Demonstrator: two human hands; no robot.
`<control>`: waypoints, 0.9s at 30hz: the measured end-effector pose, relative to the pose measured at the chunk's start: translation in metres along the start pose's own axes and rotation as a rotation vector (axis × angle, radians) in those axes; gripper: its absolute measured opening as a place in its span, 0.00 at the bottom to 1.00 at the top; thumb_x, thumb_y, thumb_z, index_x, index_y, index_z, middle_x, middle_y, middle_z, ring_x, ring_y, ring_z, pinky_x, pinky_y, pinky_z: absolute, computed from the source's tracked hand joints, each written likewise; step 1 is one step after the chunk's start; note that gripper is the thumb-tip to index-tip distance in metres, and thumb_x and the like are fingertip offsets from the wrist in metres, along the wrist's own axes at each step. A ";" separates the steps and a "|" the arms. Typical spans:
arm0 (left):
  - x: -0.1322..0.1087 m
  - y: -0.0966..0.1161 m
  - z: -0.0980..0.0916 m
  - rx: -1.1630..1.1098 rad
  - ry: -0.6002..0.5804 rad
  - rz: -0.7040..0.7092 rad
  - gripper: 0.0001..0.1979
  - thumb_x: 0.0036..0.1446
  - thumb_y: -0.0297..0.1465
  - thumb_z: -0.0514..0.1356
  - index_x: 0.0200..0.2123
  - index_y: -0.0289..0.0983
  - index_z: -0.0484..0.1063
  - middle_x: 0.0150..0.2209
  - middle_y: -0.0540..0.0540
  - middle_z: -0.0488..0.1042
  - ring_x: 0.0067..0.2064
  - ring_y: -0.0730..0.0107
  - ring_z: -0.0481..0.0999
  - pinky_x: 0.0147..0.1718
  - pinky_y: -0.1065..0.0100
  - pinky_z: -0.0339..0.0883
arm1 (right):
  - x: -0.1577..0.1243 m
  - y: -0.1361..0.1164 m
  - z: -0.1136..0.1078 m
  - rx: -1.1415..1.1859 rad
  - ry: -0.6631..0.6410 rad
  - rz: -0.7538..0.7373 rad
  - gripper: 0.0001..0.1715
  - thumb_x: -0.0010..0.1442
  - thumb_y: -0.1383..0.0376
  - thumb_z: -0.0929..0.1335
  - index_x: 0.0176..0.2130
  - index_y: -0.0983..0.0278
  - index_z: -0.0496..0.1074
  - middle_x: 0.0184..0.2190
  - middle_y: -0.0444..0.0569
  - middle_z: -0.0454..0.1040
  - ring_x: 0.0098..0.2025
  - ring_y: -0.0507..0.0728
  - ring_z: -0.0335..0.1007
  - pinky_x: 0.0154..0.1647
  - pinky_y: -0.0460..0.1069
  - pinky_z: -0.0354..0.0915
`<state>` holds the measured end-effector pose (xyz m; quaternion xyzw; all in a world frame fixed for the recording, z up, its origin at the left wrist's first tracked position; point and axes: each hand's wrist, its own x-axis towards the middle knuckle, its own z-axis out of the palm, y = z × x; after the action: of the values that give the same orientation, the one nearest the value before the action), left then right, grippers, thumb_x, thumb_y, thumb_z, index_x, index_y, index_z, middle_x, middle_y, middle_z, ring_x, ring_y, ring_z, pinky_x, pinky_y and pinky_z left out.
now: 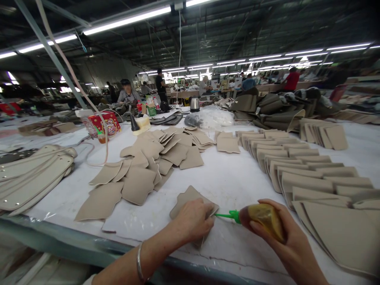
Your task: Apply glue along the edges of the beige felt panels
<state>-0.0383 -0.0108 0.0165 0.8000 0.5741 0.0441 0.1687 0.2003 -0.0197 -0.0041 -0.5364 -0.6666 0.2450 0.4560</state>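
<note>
Nearest, the right hand (292, 233) is wrapping its fingers and thumb around the bottle (263, 217), whose long axis is running crosswise, its green nozzle (228, 215) pointing left. The piece (187, 198) is lying on the table (237, 182) left of that hand, under the left hand (192, 219), which is nearer to it and pressing it with curled fingers; whether they are pinching it, I cannot tell. The nozzle's tip is meeting its right edge, touching or just beside. Beyond, a pile (175, 152) is spreading leftward and a row (299, 164) is leaning rightward.
</note>
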 end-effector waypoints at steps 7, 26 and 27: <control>-0.001 -0.004 0.003 -0.032 0.010 -0.001 0.20 0.55 0.32 0.51 0.51 0.46 0.70 0.38 0.45 0.73 0.39 0.59 0.73 0.38 0.65 0.65 | -0.006 -0.007 0.004 0.056 0.004 0.038 0.25 0.58 0.49 0.69 0.49 0.58 0.64 0.41 0.44 0.68 0.39 0.59 0.67 0.39 0.49 0.61; -0.004 -0.007 0.004 -0.082 0.036 0.008 0.23 0.57 0.33 0.50 0.55 0.44 0.68 0.39 0.44 0.74 0.40 0.57 0.74 0.40 0.62 0.67 | -0.024 0.007 0.004 0.022 -0.063 -0.063 0.23 0.58 0.51 0.70 0.50 0.55 0.64 0.42 0.42 0.69 0.38 0.56 0.70 0.38 0.43 0.65; -0.004 -0.007 0.004 -0.089 0.038 0.006 0.23 0.57 0.33 0.50 0.55 0.45 0.68 0.39 0.44 0.74 0.40 0.57 0.74 0.41 0.61 0.67 | -0.025 0.008 0.005 0.024 -0.069 -0.068 0.23 0.58 0.51 0.70 0.50 0.55 0.64 0.42 0.42 0.69 0.39 0.56 0.70 0.38 0.43 0.65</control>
<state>-0.0452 -0.0133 0.0110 0.7923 0.5724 0.0851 0.1933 0.2003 -0.0398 -0.0213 -0.4993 -0.6966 0.2558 0.4472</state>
